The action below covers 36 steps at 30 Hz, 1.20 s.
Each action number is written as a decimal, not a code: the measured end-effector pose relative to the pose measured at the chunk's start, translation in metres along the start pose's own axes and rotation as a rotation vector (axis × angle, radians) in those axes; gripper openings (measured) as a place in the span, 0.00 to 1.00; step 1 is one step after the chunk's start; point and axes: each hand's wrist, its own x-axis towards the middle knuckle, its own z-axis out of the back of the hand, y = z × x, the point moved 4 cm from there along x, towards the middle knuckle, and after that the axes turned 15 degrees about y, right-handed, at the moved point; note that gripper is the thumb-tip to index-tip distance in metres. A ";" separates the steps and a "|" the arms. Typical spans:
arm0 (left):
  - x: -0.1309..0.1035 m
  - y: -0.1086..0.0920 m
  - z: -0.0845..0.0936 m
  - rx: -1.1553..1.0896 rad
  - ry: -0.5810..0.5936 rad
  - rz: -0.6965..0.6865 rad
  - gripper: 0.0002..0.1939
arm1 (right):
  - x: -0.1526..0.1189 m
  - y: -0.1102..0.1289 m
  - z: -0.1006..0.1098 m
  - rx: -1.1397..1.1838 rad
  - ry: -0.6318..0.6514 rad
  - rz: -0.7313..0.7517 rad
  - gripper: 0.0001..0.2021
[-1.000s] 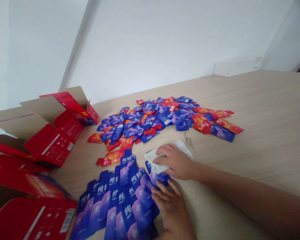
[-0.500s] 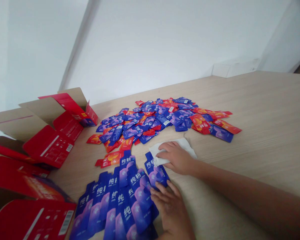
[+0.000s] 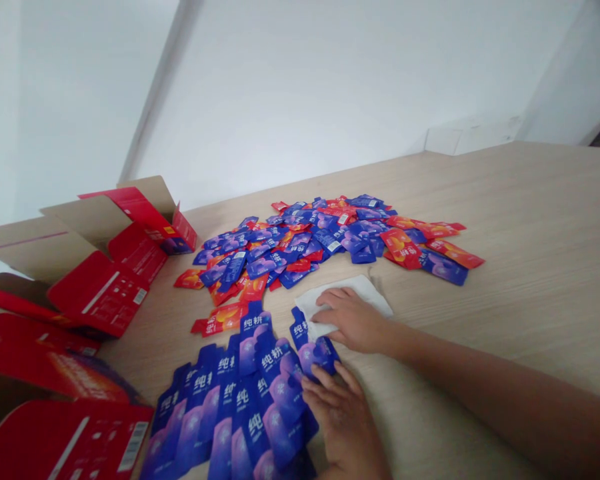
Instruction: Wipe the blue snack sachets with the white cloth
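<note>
My left hand (image 3: 347,417) rests with fingers spread, its fingertips on the lower end of a blue sachet (image 3: 313,352) with purple fruit printed on it. My right hand (image 3: 353,320) reaches in from the right and presses a white cloth (image 3: 375,293), perhaps a paper wipe, with its fingers bent over it. The cloth covers the upper right part of that same sachet. To the left of my left hand lie several more blue sachets (image 3: 243,400), overlapping in rows with their printed fronts up.
Behind the hands is a loose pile of mixed blue and red sachets (image 3: 300,243). Red cardboard boxes (image 3: 103,290) with raised flaps stand along the left. A white box-like piece (image 3: 473,137) sits at the back against the wall, on the wooden table (image 3: 520,247).
The cloth has shifted slightly left over the sachet under my right hand. My left hand stays on the sachet's lower end.
</note>
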 end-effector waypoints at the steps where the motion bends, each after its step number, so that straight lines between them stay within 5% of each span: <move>1: 0.000 0.000 0.000 0.001 -0.003 0.002 0.22 | -0.001 0.000 0.002 -0.007 -0.011 -0.002 0.17; 9: 0.001 0.006 0.004 -0.021 -0.061 -0.015 0.18 | -0.006 0.029 0.002 -0.001 0.009 0.218 0.15; 19: 0.000 0.002 0.003 0.002 -0.005 -0.011 0.22 | -0.002 -0.005 0.003 0.028 -0.073 -0.039 0.16; 23: 0.000 0.003 0.003 -0.023 0.012 -0.007 0.21 | -0.006 0.004 0.007 0.048 -0.133 0.064 0.17; 28: 0.001 0.002 0.003 -0.029 0.040 -0.022 0.21 | -0.005 0.024 -0.001 0.010 0.019 0.239 0.16; 36: 0.002 0.002 0.003 0.008 0.002 -0.018 0.22 | 0.001 0.005 -0.001 0.029 -0.014 0.004 0.16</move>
